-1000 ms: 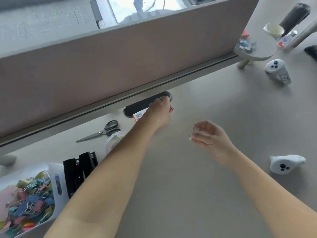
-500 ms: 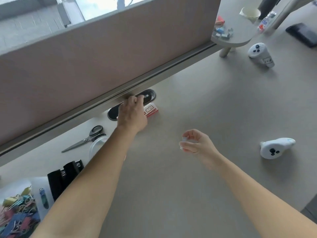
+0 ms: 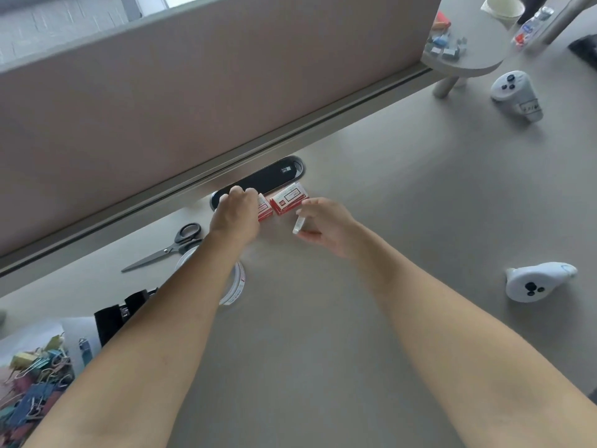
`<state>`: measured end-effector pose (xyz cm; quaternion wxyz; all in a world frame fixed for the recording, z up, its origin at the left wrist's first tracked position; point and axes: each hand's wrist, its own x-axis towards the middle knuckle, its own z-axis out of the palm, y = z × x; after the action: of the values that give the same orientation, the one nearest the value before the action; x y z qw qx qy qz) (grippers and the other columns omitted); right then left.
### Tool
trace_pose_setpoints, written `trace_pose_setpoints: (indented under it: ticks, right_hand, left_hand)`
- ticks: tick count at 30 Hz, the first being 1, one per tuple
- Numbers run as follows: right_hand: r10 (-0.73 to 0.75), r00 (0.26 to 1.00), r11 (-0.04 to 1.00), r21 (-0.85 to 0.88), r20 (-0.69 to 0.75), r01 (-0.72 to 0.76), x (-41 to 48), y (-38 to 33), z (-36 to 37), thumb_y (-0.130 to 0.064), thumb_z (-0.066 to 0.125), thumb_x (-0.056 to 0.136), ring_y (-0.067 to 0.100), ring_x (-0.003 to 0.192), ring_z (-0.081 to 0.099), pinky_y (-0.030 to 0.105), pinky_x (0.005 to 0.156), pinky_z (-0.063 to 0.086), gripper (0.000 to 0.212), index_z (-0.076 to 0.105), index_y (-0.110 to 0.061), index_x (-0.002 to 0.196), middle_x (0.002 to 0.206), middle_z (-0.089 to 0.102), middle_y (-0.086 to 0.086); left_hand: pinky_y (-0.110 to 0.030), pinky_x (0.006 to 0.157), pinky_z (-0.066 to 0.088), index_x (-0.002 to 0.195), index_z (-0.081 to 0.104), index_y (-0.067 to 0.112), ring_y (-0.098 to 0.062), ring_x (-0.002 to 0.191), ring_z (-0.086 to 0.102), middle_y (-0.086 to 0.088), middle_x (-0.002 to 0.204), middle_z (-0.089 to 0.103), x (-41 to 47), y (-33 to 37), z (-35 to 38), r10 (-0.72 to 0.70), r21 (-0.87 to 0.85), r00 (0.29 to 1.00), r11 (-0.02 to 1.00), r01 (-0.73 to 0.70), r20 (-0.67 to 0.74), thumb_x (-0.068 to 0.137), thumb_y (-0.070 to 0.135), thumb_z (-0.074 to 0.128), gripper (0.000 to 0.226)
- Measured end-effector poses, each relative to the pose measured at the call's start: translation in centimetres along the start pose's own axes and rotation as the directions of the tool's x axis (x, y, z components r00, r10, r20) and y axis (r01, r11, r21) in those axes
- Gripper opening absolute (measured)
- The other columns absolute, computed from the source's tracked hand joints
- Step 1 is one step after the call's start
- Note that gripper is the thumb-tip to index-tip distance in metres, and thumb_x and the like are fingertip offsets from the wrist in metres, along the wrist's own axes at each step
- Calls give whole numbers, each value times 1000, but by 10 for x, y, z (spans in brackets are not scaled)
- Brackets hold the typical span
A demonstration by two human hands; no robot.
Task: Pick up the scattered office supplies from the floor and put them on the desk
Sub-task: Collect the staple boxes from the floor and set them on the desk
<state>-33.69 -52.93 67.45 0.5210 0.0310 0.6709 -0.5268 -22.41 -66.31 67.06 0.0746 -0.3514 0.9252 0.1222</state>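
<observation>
We see the largest thing first: a dull pink partition (image 3: 193,92) fills the upper left of the frame, and the grey desk (image 3: 323,367) runs below it to the lower right. Both bare forearms reach up from the bottom edge towards the middle.

At the lower left corner a white tray (image 3: 69,328) holds a heap of coloured binder clips (image 3: 32,379), with black clips (image 3: 113,318) just above it. A small raised round shelf (image 3: 478,50) sits at the upper right and carries a paper cup (image 3: 502,8) and small bits we cannot make out. Two white controllers lie on the desk, one (image 3: 513,92) at the upper right and one (image 3: 536,281) at the right edge.

A black oval cover (image 3: 261,179) lies by the partition at centre. Left of centre are black-handled scissors (image 3: 168,247), and a tape roll (image 3: 237,286) shows from under the left forearm.

Two red-and-white boxes rest on the desk just below the oval, side by side. The left hand (image 3: 234,215) curls its fingers onto the left box (image 3: 265,210), hiding part of it. The right box (image 3: 288,198) lies free beside it. The right hand (image 3: 326,226) pinches a small white piece (image 3: 298,224) between thumb and fingers, just below the right box.
</observation>
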Motion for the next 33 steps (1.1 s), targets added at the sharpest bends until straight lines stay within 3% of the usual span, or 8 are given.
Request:
trace_pose_setpoints:
  ticks: [5,8,12,16,19,23,27,33]
  right_hand:
    - [40,997,998,46,-59,-37,13,-15,15,-3,50,90,29,88,64,33,68,59,16,61,-13,88,96,63,14]
    - [22,999,1000,14,-32,-22,15,-14,15,-4,51,91,29,81,64,34,72,57,14,60,-14,88,83,60,9]
    - [-15,999,999,43,31,13,14,-6,14,-8,52,95,30,89,61,34,76,57,9,58,-15,92,94,59,9]
    - [-158,987,983,-95,-9,156,10,2,6,-10,59,93,25,73,53,33,69,52,10,60,-15,85,80,58,7]
    - [-316,947,908,-306,-57,284,13,2,-5,-13,64,90,16,57,51,33,63,45,13,63,-20,78,70,61,0]
    - [-463,886,732,-576,-30,363,19,0,-17,-36,68,84,18,68,65,28,59,46,15,67,-25,94,94,67,-4]
    - [-489,871,644,-660,34,387,18,-3,-22,-35,67,88,15,75,65,22,60,40,22,68,-20,104,96,67,-6]
    - [-501,864,613,-682,55,399,20,-4,-24,-36,66,90,17,86,68,24,68,43,25,67,-18,107,98,67,-4]
  left_hand:
    - [-44,85,49,122,58,7,-37,105,59,-19,113,58,3,-5,-1,40,-35,999,999,-40,-2,84,13,71,40]
    - [-45,84,49,125,58,9,-37,105,58,-18,113,57,5,-8,4,24,-69,1000,997,-25,-13,84,15,71,43]
    - [-45,83,48,119,57,14,-37,101,58,-14,107,60,8,-7,10,5,-73,997,997,-11,-72,77,40,75,53]
    - [-46,96,46,128,53,11,-35,113,57,-13,119,62,20,8,10,83,-108,991,990,-94,-100,78,50,72,66]
    - [-45,93,47,124,58,13,-33,113,54,-10,119,60,27,18,10,79,-114,993,990,-89,-86,82,48,70,56]
    - [-44,84,51,113,66,13,-31,100,57,-9,101,59,31,24,14,42,-195,995,979,-58,-88,83,35,73,38]
    - [-32,71,43,103,68,16,-27,92,58,-3,91,56,33,22,17,14,-270,997,962,-36,-82,79,26,74,26]
    - [-39,88,50,125,65,21,-25,106,57,-4,109,64,32,19,16,-31,-389,997,921,2,-69,78,21,74,47]
